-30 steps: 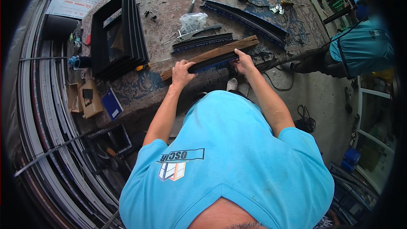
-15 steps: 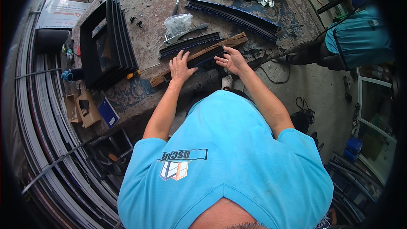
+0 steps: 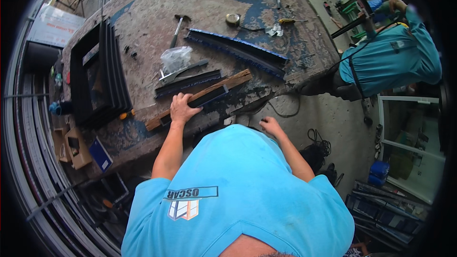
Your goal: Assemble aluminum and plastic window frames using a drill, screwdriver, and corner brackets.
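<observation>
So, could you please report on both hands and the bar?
Left hand on dark bar; right hand off it, near shirt. Bar lies along wood. Short profile just beyond wood.

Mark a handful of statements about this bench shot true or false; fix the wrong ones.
1. The left hand touches the wood strip. True.
2. The right hand grips the hammer. False: the right hand is near the shirt, well away from the hammer.
3. The clear bag lies by the end of the hammer's handle. True.
4. The tape measure lies left of the black frames. False: it lies to their right.
5. The screwdriver lies right of the tape measure. True.
</observation>
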